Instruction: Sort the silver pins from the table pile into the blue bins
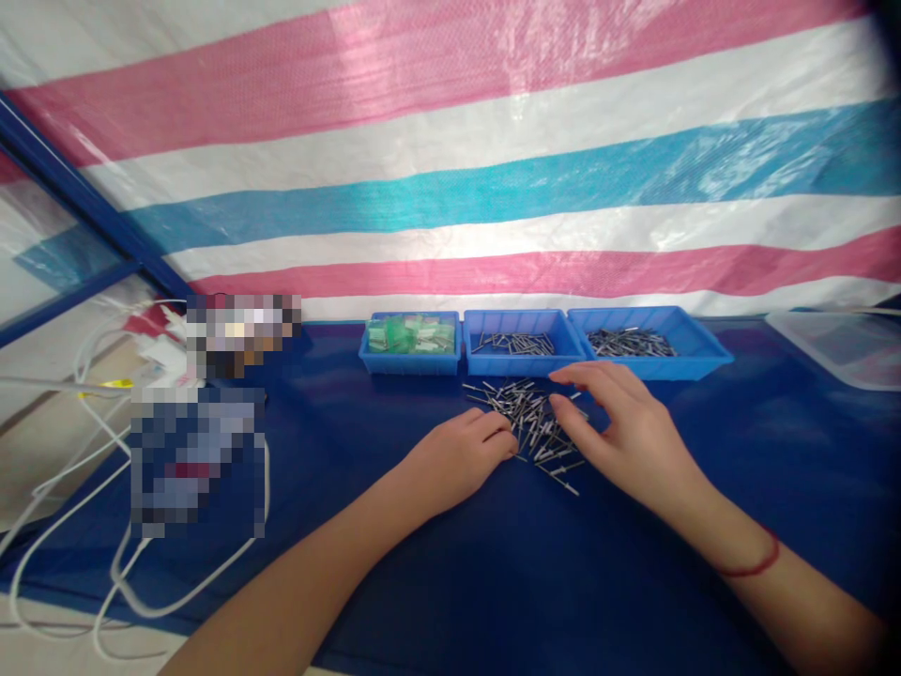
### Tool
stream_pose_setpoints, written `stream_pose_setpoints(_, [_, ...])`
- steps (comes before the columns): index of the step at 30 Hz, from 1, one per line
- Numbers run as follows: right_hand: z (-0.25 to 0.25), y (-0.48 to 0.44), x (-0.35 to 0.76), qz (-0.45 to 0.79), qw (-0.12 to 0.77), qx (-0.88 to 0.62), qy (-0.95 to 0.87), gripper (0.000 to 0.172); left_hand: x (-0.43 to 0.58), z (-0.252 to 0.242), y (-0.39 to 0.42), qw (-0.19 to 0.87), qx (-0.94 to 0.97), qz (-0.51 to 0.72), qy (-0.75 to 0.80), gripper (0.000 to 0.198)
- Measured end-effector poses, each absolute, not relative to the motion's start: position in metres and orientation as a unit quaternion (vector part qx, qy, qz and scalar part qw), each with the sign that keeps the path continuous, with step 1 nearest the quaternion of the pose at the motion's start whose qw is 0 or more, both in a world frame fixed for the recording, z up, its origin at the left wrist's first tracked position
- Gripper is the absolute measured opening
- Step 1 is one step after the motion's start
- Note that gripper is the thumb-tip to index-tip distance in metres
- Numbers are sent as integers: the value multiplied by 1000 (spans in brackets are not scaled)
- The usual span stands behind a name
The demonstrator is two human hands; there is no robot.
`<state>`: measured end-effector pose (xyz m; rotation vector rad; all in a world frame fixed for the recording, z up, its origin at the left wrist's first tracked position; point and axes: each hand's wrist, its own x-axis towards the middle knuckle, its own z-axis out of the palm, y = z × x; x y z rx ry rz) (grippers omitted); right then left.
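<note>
A loose pile of small metal pins (529, 422) lies on the blue table cloth (493, 563) in front of me. My left hand (457, 460) rests knuckles up at the pile's left edge, fingers curled under, fingertips touching the pins. My right hand (623, 427) hovers over the pile's right side with fingers spread and bent, tips at the pins. Whether either hand pinches a pin is hidden.
Three blue trays stand in a row behind the pile: the left tray (410, 361) holds green pieces, the middle tray (521, 359) and the right tray (654, 361) hold metal pins. A clear lid (837, 352) lies far right. White cables (105, 563) and blurred items lie at left.
</note>
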<state>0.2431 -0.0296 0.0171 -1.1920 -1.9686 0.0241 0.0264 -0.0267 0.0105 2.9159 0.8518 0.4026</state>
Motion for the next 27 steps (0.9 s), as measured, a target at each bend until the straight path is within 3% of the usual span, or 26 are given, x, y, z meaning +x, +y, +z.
stream_pose_setpoints(10, [21,-43,230,153,416,-399,-802,20,25,27,-33,285,823,296,392,18])
stream_pose_setpoints(15, [20,-51,220,184,440,-389,-788,12,29,27,-38,383,763,328,404,21])
stream_pose_setpoints(27, [21,-55,217,257,480,-399,-738,7,33,27,-43,456,730,315,400,25])
